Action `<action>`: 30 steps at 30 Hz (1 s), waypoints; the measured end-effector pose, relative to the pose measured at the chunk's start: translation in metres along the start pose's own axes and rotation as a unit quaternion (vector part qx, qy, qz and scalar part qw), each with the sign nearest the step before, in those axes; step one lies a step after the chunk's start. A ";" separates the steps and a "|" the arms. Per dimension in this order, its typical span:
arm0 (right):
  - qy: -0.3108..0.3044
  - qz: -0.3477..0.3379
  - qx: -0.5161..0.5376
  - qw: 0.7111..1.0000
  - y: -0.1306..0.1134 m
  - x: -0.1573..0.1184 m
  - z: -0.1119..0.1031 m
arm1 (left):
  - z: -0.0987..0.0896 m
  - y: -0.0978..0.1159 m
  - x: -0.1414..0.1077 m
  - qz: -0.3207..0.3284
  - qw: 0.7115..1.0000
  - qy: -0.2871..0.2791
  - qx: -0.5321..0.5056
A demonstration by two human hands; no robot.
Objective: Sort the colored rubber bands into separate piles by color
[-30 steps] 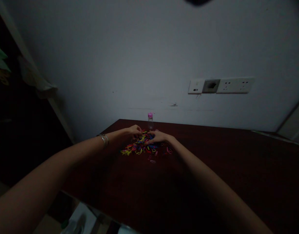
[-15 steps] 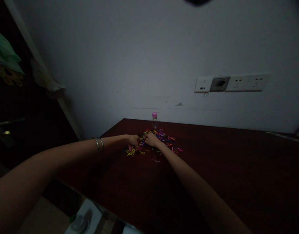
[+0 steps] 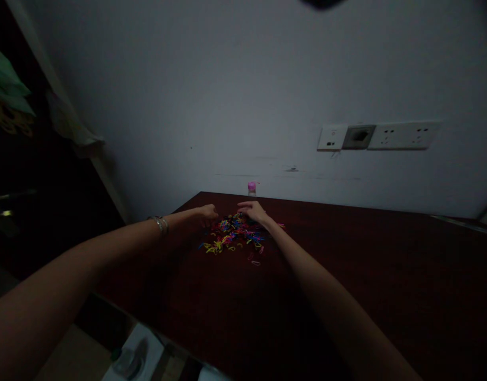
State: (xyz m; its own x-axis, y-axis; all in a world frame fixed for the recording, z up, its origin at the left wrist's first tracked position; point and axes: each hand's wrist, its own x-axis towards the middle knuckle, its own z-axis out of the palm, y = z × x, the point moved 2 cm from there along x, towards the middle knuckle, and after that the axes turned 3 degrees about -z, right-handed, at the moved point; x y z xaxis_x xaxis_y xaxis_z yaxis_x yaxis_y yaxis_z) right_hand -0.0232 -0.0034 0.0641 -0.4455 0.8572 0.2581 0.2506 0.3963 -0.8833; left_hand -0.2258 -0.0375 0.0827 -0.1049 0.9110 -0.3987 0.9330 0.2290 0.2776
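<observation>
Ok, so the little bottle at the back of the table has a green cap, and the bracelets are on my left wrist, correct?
Not quite: the cap on the little bottle at the back of the table is pink, as the head view shows. The bracelets are on your left wrist.

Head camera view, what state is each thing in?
Left hand, fingers curled, contents unclear
Right hand, open, fingers extended
Small multicoloured loops, loose, heaped
Clear bottle with pink cap, upright, capped, partly hidden
White wall sockets, nothing plugged in
Silvery bracelets, worn on left wrist
Pale green cloth, hanging
Dark red table, strewn with loops
</observation>
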 end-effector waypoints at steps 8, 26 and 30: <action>0.043 0.029 0.021 0.998 0.009 -0.010 -0.038 | 0.011 0.014 0.010 0.063 0.992 0.062 0.087; 0.074 0.111 -0.271 0.953 0.046 -0.060 -0.115 | 0.097 0.154 -0.074 0.489 0.799 0.180 0.301; 0.089 0.150 -0.268 0.947 0.059 -0.066 -0.115 | 0.122 0.179 -0.075 0.551 0.770 0.165 0.275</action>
State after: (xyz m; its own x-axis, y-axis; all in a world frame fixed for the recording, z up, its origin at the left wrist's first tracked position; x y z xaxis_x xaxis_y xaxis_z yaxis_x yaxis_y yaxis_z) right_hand 0.1194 0.0011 0.0398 -0.1450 0.9807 0.1315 0.7651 0.1954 -0.6136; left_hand -0.0085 -0.1067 0.0559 0.8581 0.5067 0.0838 0.5134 -0.8430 -0.1603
